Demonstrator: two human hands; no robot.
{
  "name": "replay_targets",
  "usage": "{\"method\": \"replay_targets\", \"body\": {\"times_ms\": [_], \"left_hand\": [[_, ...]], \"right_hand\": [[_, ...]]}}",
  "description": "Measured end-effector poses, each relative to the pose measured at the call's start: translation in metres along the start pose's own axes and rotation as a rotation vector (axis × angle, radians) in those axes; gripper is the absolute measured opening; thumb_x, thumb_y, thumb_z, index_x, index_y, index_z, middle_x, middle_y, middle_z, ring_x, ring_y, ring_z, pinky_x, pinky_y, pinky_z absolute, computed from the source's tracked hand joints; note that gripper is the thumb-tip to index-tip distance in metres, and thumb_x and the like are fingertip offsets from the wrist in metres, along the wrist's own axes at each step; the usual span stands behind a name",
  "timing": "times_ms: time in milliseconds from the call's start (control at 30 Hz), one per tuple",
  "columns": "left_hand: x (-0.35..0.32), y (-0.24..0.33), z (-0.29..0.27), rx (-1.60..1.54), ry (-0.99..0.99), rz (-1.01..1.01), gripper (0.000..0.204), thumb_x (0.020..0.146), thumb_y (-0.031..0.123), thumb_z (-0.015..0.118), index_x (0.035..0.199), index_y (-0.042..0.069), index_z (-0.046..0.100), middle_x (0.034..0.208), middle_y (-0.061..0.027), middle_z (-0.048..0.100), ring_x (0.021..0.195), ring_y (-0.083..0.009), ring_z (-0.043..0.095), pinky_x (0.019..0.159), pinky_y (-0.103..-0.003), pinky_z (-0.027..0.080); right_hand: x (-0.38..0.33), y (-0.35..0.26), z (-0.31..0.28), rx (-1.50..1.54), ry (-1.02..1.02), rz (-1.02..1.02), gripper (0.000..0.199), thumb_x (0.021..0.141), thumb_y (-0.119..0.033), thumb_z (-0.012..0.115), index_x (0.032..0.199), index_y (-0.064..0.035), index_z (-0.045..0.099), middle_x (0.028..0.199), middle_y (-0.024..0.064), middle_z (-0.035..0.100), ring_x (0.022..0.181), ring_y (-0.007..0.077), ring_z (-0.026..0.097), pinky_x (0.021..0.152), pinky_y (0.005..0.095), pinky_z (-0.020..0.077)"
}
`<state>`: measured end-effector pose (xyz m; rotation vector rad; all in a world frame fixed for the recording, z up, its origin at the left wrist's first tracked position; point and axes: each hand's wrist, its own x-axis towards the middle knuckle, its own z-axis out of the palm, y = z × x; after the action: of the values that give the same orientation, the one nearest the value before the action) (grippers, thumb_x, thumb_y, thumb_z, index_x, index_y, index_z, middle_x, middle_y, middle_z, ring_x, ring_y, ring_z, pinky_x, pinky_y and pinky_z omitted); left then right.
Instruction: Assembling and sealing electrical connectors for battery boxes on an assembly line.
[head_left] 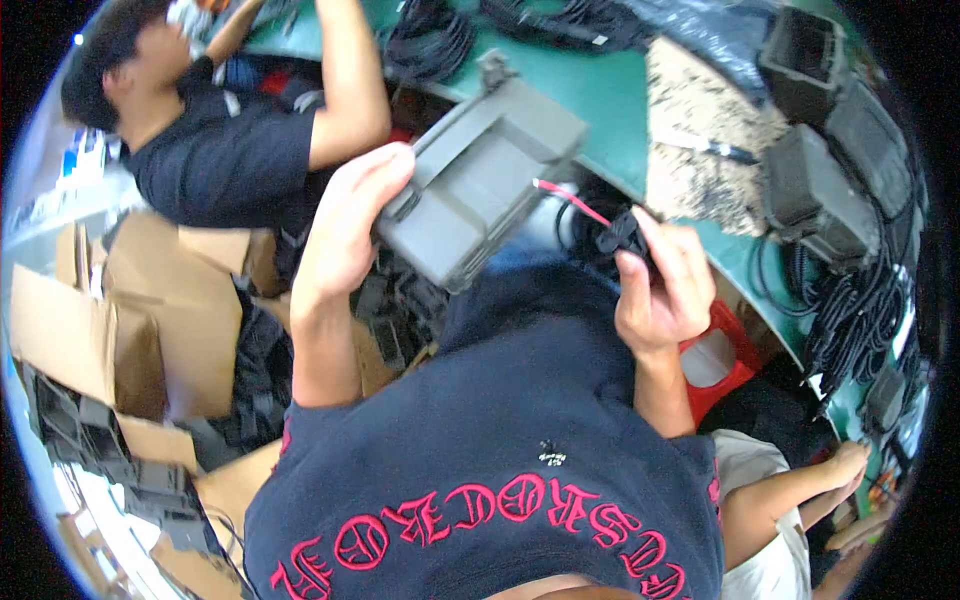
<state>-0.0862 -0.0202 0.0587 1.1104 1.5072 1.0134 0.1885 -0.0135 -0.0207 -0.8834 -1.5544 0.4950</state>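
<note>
– Where's the box [487, 182]?
– Mid-air, gripped in the left hand [348, 218]; the right hand [672, 283] pinches a plug [622, 236] beside it.
– Risk?
– The red lead [583, 205] might snag the box's edge if the plug jerks.

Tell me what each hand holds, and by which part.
Left hand: a gray box, held by its left edge. Right hand: a small black part, pinched at its right end between thumb and fingers.
</note>
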Motion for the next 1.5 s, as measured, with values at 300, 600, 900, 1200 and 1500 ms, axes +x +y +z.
{"method": "replay_targets", "body": {"times_ms": [300,600,900,1200,1500], "left_hand": [[-0.021,-0.064,-0.021,-0.433,-0.097,-0.426,0.026,0.092,0.024,0.065,0.107,0.002,0.068,0.096,-0.0037,0.067,0.092,-0.0112,0.062,0.083,-0.029,0.049],[-0.025,-0.075,-0.018,-0.404,-0.094,-0.386,0.026,0.092,0.024,0.064,0.106,0.003,0.069,0.095,-0.0033,0.067,0.092,-0.0118,0.062,0.083,-0.029,0.049],[-0.016,-0.079,-0.016,-0.447,-0.155,-0.406,0.027,0.093,0.024,0.062,0.108,0.002,0.070,0.101,-0.0051,0.069,0.096,-0.0129,0.064,0.086,-0.030,0.050],[-0.013,-0.082,-0.018,-0.513,-0.241,-0.439,0.026,0.094,0.023,0.060,0.109,0.003,0.069,0.104,-0.0052,0.069,0.098,-0.0133,0.064,0.088,-0.031,0.050],[-0.012,-0.074,-0.013,-0.413,-0.235,-0.409,0.031,0.092,0.028,0.065,0.108,0.003,0.070,0.099,-0.0051,0.069,0.092,-0.0124,0.064,0.085,-0.029,0.050]], "right_hand": [[0.008,-0.006,0.026,0.022,-0.456,-0.180,0.037,0.072,-0.005,0.079,0.108,-0.0009,0.070,0.077,0.0106,0.062,0.062,0.0221,0.061,0.055,0.0312,0.0493],[0.000,-0.006,0.023,-0.095,-0.501,-0.155,0.037,0.075,-0.009,0.078,0.111,-0.0062,0.070,0.078,0.0079,0.060,0.063,0.0216,0.060,0.055,0.0318,0.0493],[0.002,0.000,0.021,-0.080,-0.506,-0.200,0.037,0.075,-0.010,0.077,0.112,-0.0062,0.069,0.077,0.0073,0.059,0.061,0.0206,0.059,0.055,0.0311,0.0486],[0.007,0.009,0.018,-0.122,-0.534,-0.234,0.034,0.076,-0.010,0.077,0.109,-0.0070,0.070,0.076,0.0062,0.059,0.061,0.0203,0.058,0.054,0.0315,0.0480],[0.009,-0.004,0.025,-0.146,-0.574,-0.179,0.034,0.075,-0.006,0.078,0.108,-0.0058,0.072,0.078,0.0079,0.061,0.063,0.0199,0.060,0.056,0.0300,0.0481]]}}
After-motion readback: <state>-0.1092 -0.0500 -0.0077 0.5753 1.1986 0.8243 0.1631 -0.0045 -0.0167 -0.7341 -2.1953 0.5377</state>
